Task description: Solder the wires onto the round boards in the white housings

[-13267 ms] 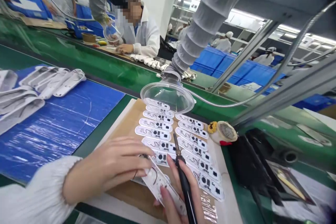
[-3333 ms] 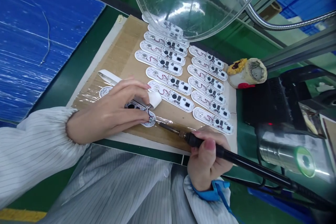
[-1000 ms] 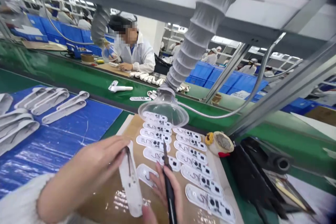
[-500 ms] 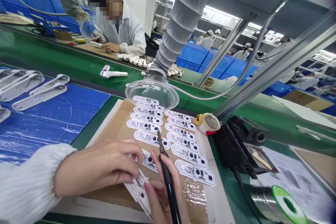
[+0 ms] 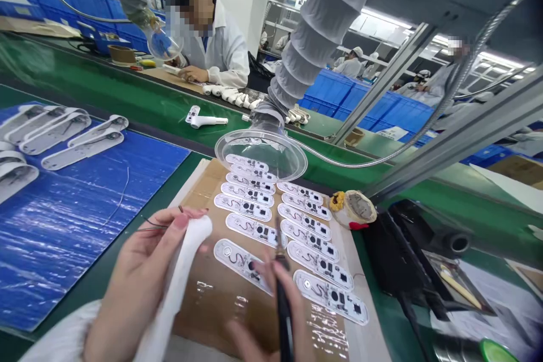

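Note:
My left hand [image 5: 131, 277] grips a long white plastic housing [image 5: 180, 277], held up on a slant with its rounded end at the top. Thin dark wires [image 5: 155, 225] stick out by the fingertips. In my right hand [image 5: 297, 300], somewhat blurred, is a soldering iron [image 5: 284, 317] with its tip pointing up and away. Beneath that hand lies a white oval circuit board [image 5: 231, 253], partly covered by the fingers. Several similar boards [image 5: 316, 237] lie in two columns on the brown board [image 5: 203, 305].
White housings [image 5: 85, 150] rest on a blue sheet [image 5: 85, 226] at left. A round clear fume hood [image 5: 261, 153] hangs over the far boards. At right are a small pot [image 5: 354, 209], a black soldering stand [image 5: 394, 254] and a solder spool [image 5: 496, 349]. A co-worker [image 5: 220, 39] sits opposite.
My left hand has moved left and raised the housing, turning its smooth outer side into view. My hands are now apart; the right still holds the soldering iron. The view has shifted.

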Available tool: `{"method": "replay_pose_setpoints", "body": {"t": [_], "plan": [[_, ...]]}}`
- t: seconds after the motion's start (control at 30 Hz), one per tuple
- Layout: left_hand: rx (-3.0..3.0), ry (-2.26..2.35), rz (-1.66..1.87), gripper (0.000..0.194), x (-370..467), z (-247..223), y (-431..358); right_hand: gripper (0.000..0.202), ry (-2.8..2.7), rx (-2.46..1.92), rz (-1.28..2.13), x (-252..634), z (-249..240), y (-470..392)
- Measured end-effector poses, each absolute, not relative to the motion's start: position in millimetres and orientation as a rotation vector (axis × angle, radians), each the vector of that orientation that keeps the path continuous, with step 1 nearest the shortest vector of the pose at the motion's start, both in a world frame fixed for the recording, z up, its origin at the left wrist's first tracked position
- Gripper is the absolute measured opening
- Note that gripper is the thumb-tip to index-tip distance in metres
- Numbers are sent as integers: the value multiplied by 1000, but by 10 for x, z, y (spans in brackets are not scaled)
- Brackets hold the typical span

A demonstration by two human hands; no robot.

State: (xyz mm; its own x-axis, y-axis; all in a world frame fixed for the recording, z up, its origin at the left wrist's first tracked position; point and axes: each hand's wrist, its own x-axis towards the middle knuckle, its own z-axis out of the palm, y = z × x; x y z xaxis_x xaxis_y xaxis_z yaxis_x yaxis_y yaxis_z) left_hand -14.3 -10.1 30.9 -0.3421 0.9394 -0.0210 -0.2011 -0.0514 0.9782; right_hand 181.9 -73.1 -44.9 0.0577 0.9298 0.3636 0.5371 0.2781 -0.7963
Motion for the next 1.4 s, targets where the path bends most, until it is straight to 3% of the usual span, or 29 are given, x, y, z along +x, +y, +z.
{"method": "replay_pose_setpoints", "body": {"t": [0.07, 0.17, 0.37, 0.57, 0.77, 0.93, 1.13, 1.23, 1.4], "plan": [[1259, 1222, 1423, 19, -336, 299, -53, 70, -1684, -1506, 355, 2083, -407, -609], [1669, 1104, 1244, 12, -550, 255, -38, 55, -1810, -1535, 249, 2247, -372, -511], [2274, 793, 873, 29, -615, 316, 122, 70, -1829, -1382, 753, 2037, -300, -605], [2958, 726, 639, 16, -269, 26, 336, 88, -1687, -1328, 1018, 1927, -291, -650], [2677, 1029, 730, 30, -173, -11, 30, 86, -1616, -1351, 950, 1850, -262, -608], [2515, 1128, 773, 21, -154, 19, -137, 78, -1687, -1361, 755, 1838, -236, -604], [2431, 1221, 830, 17, -80, -20, -131, 23, -1322, -1332, 343, 2130, -89, -725], [2429, 1223, 852, 16, -65, -34, -138, 33, -1267, -1258, 362, 2269, -62, -716], [2462, 1185, 868, 13, -82, -76, -126, 29, -1365, -1274, 393, 2283, -100, -671]]}}
